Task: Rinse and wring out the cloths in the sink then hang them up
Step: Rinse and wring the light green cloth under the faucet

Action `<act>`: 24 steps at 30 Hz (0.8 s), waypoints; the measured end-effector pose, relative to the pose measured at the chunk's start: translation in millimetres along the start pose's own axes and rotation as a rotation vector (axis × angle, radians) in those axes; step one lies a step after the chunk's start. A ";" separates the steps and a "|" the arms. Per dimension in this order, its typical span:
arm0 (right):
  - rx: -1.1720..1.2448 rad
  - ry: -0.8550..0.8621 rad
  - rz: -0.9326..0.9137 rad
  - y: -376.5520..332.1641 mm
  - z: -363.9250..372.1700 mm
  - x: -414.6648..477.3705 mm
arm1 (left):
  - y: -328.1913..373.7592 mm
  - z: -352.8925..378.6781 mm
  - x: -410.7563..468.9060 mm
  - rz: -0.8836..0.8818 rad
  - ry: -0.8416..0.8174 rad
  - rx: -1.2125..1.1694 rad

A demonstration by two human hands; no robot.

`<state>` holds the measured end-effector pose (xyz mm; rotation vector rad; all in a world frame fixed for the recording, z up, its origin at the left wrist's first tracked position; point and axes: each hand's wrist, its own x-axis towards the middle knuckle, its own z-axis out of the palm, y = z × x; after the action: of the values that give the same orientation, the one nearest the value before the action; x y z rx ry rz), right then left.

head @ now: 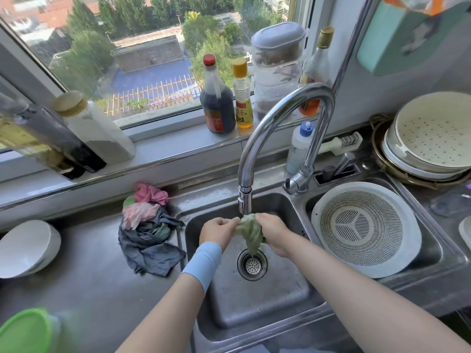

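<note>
A wet green cloth [251, 234] hangs bunched over the steel sink [257, 312], right under the faucet spout [245, 200]. My left hand [218, 231] pinches its upper left edge. My right hand [274, 231] grips its upper right side. The cloth's lower end points down toward the drain strainer [252, 264]. On the counter left of the sink lies a heap of other cloths: a pink one [149, 193], a pale pink one [139, 212] and a dark blue-grey one [149, 247].
A white colander [365, 230] fills the right basin. Stacked bowls and a strainer [430, 138] stand at the far right. Bottles [219, 98] line the windowsill, a soap bottle [299, 146] stands behind the faucet. White bowls [25, 248] and a green lid [24, 332] sit at left.
</note>
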<state>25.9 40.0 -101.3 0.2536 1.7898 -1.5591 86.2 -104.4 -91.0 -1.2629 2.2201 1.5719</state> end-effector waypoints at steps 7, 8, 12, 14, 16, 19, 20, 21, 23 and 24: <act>0.298 -0.314 0.049 -33.4 16.3 -8.7 | 3.0 2.1 -3.2 0.108 -0.429 -0.190; 0.284 -0.342 0.051 -33.4 14.3 -7.3 | 2.5 1.1 -1.5 0.130 -0.476 -0.177; 0.170 -0.354 0.033 -24.9 -0.4 -0.3 | 0.5 -12.0 14.6 0.175 -0.342 -0.024; 0.080 -0.333 0.017 -17.2 -5.0 1.8 | -2.9 -17.6 23.1 0.175 -0.322 0.063; -0.012 -0.284 0.029 -11.3 -6.4 4.0 | -4.3 -17.2 25.6 0.125 -0.323 0.011; -0.361 -0.122 -0.069 -3.5 -9.4 11.7 | -2.9 -12.9 23.7 0.132 -0.251 0.027; -0.468 -0.076 -0.102 0.1 -11.0 14.2 | -1.8 -11.3 23.6 0.159 -0.227 0.093; -0.530 -0.050 -0.116 4.0 -12.6 15.4 | -0.8 -10.1 23.2 0.176 -0.207 0.128; -0.560 -0.038 -0.116 12.7 -18.3 16.6 | 5.6 -6.8 21.4 0.184 -0.195 0.129; -0.576 -0.053 -0.110 16.4 -22.0 16.8 | 9.0 -5.2 20.2 0.165 -0.191 0.087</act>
<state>15.0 59.0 -124.8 -0.1635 2.1474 -1.0435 68.8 -118.8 -93.3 -0.8866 2.2909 1.5573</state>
